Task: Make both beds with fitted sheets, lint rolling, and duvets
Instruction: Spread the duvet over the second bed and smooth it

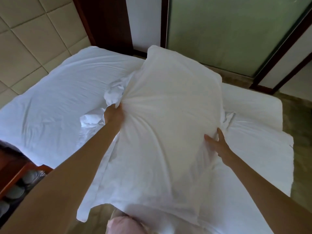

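Pink cloth (123, 224), part of the person's clothing, sits at the bottom edge of the head view, nearest the lens.

Head view, entries:
- Pillow (172, 102): white, held up in the air over the bed (55, 102), long axis running away from the camera.
- Pillowcase (135, 191): the loose open end hangs slack toward the person, below the filled part.
- Left hand (114, 115): fingers curled tight round a bunch of cloth at the pillow's left edge; creases fan out from the grip.
- Right hand (217, 146): clasps the pillow's lower right edge. The thumb lies on the front face and one finger runs along the edge; the other fingers are hidden behind the pillow.
- Fitted sheet (50, 81): white, stretched over the mattress, lightly wrinkled, a rumpled patch just beside the left hand.
- More white bedding (263, 119) lies to the right of the pillow, reaching toward the floor (302, 166).
- Padded headboard (33, 39): beige squares, along the bed's far left side.
- Wooden nightstand (18, 176) at lower left, grey slippers (15, 191) in its open shelf.
- Frosted glass panel (228, 31) in a dark frame stands beyond the bed.
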`<state>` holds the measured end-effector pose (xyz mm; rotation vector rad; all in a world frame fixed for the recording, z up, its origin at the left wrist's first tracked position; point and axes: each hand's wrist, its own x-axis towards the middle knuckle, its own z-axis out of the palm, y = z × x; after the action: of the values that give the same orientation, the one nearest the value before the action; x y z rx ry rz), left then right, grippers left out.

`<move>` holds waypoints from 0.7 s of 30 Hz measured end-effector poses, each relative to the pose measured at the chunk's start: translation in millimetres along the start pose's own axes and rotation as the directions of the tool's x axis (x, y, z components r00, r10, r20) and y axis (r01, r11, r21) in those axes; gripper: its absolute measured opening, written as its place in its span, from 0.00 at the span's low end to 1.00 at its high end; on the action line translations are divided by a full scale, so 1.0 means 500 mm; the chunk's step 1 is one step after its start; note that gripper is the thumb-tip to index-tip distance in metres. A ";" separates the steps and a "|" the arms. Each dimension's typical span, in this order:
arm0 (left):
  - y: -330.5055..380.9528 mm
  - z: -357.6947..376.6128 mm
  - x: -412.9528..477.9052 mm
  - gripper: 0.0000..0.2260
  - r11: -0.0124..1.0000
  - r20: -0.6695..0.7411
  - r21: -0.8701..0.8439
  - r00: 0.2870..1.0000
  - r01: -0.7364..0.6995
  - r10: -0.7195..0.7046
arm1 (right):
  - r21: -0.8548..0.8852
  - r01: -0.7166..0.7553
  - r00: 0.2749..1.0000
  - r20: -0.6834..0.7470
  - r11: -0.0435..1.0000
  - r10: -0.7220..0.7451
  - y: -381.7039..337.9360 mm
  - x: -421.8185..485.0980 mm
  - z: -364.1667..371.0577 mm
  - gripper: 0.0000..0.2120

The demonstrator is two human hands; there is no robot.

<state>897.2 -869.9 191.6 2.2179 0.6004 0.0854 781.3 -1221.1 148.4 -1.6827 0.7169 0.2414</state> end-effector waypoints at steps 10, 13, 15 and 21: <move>0.001 -0.151 0.252 0.14 0.982 -0.043 -0.170 0.996 -0.084 0.078 | 0.257 0.103 0.991 -0.105 0.961 -0.078 -0.138 0.008 0.218 0.35; -0.043 -0.204 0.363 0.15 0.985 0.013 -0.147 0.995 -0.093 0.096 | 0.278 0.114 0.978 -0.198 0.954 -0.059 -0.161 0.018 0.346 0.38; -0.091 -0.247 0.429 0.16 0.992 0.038 -0.118 0.998 -0.049 0.054 | 0.269 0.072 0.971 -0.238 0.960 -0.006 -0.182 0.023 0.434 0.27; -0.253 -0.426 0.559 0.20 0.998 0.053 0.048 0.997 0.047 -0.050 | -0.006 0.006 0.983 -0.182 1.000 -0.007 -0.225 0.001 0.738 0.14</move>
<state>1040.3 -525.3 202.4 2.2423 0.6317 -0.0140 928.3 -864.7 147.7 -1.7264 0.8466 0.0852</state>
